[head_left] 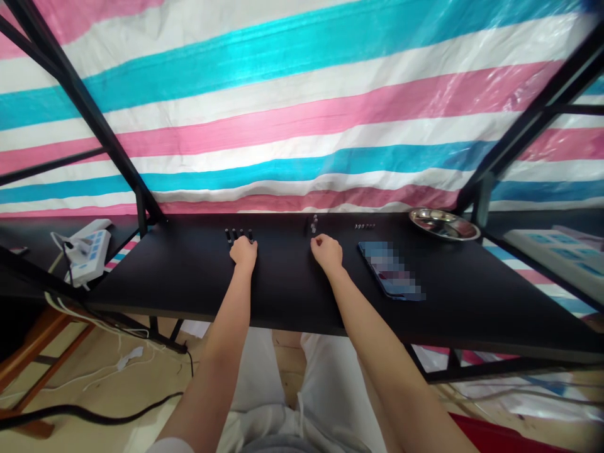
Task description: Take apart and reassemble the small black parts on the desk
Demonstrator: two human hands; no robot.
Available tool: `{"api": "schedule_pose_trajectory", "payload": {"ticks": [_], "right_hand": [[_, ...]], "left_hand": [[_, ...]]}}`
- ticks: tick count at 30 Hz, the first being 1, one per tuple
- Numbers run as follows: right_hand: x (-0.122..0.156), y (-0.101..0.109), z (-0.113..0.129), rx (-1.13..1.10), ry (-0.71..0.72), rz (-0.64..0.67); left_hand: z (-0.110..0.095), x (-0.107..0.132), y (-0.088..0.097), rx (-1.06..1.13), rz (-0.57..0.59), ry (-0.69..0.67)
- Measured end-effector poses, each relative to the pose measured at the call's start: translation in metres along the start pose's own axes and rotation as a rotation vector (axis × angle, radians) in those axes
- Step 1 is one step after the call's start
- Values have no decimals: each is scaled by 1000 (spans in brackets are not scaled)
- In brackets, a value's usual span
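My left hand [244, 253] rests over the black tabletop [287, 283], its fingers curled closed at a row of several small dark cylinders [234, 235]. The rightmost dark cylinder [251, 235] stands right at the fingertips; whether they grip it is hidden. Farther right, my right hand [328, 253] is closed, thumb and fingers drawn together. Anything inside it is too small to make out. Just beyond that hand lies a small group of silvery pieces [314, 223]. Another short row of small silvery pieces [365, 226] lies to its right.
A phone [384, 270] with a blurred screen lies right of my right hand. Behind it, at the back right, sits a shiny metal plate [446, 238]. Black metal posts [117, 154] frame the table, and a power strip [92, 255] is at the left.
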State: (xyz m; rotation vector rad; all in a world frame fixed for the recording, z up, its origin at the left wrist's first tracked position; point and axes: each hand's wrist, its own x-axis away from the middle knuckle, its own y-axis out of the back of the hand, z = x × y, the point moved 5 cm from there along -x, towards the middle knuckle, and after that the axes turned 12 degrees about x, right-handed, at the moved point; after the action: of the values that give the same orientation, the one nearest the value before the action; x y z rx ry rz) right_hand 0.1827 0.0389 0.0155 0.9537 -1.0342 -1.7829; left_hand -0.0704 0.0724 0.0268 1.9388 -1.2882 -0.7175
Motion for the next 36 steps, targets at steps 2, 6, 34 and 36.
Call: {"api": "schedule_pose_trajectory", "payload": {"ticks": [2, 6, 34, 36], "right_hand": [[-1, 0, -2, 29, -5, -11], [-1, -2, -1, 87, 31, -53], [-19, -32, 10, 287, 158, 263], [-21, -34, 9, 291, 161, 264]], "left_hand": [[-2, 2, 3, -7, 2, 7], [-12, 12, 4, -29, 6, -37], [-116, 42, -91, -58, 201, -789], [-119, 42, -87, -47, 162, -801]]}}
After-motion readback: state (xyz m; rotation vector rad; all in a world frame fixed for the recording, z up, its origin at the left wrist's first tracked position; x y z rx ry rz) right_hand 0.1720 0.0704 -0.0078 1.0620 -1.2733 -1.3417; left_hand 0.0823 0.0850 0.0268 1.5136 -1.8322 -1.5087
